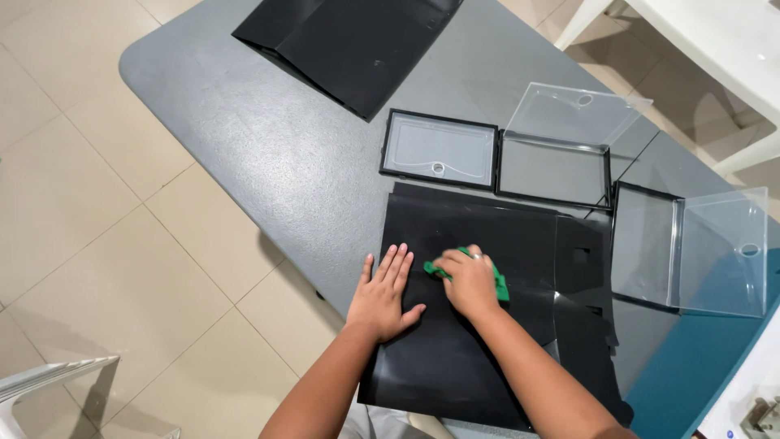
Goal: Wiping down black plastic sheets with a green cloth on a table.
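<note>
Left hand [380, 299] spread flat on thin, glossy, likely flexible black sheet [479, 244]; right hand [470, 282], fingers curled around soft green cloth [500, 286].

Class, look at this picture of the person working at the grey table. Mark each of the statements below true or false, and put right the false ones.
1. The right hand presses a green cloth onto a black sheet. True.
2. The left hand holds a pair of scissors. False: it lies flat, fingers spread, on the black sheet, holding nothing.
3. A closed clear case in a black frame lies beyond the sheet. True.
4. The table is bright red. False: it is grey.
5. Two clear cases stand with lids open. True.
</note>
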